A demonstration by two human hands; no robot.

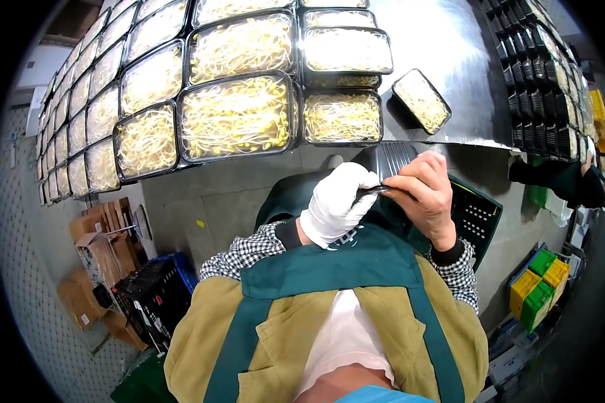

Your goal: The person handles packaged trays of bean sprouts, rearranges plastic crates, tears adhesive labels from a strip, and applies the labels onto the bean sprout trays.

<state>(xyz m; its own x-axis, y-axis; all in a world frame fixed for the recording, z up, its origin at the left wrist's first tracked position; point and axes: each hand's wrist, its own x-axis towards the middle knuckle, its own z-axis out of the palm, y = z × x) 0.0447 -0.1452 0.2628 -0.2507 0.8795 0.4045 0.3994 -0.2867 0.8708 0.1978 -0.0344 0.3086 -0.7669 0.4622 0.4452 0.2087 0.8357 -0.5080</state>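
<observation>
No text can be read. White lettering on the green apron is partly covered by the gloved left hand and illegible; 1 small white label on a cardboard box and red marking on a black crate are too small.

This is a food-packing workroom: sealed sprout trays stand in rows and stacks along a metal counter, with plastic crates and cardboard boxes nearby, and the worker wears an apron.
</observation>
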